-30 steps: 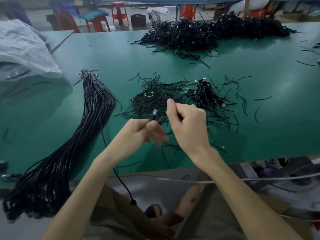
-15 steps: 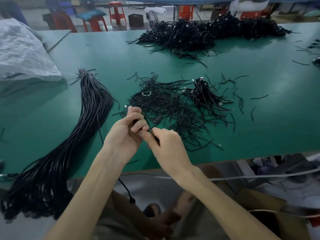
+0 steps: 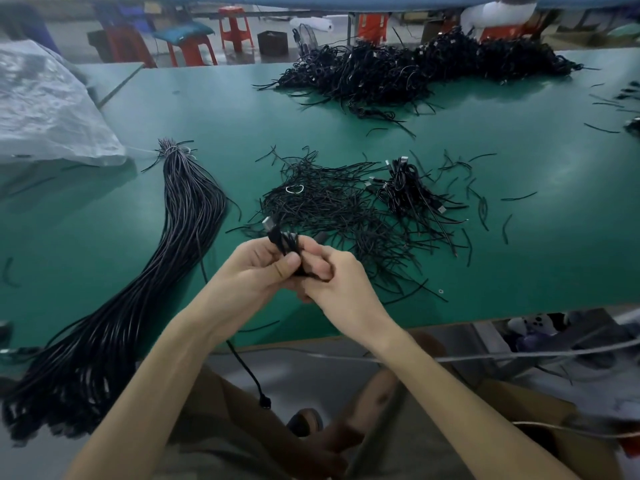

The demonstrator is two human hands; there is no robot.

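A short black cable (image 3: 282,242) folded into a small coil sits between both hands above the green table (image 3: 242,133). A silver plug sticks up from its top left. My left hand (image 3: 254,271) grips the coil with the thumb pressed across it. My right hand (image 3: 334,282) holds the coil's lower end with curled fingers, touching the left hand. One strand of the cable (image 3: 242,362) hangs down past the table edge.
A long bundle of black cables (image 3: 162,258) lies to the left and droops over the front edge. Loose black ties (image 3: 332,209) and a small stack of coiled cables (image 3: 408,192) lie ahead. A big cable heap (image 3: 415,71) is at the back. A plastic bag (image 3: 45,105) sits far left.
Both hands have moved together and slightly down towards the table edge. The cable has gone from stretched out between the fingers to a folded coil held in both hands.
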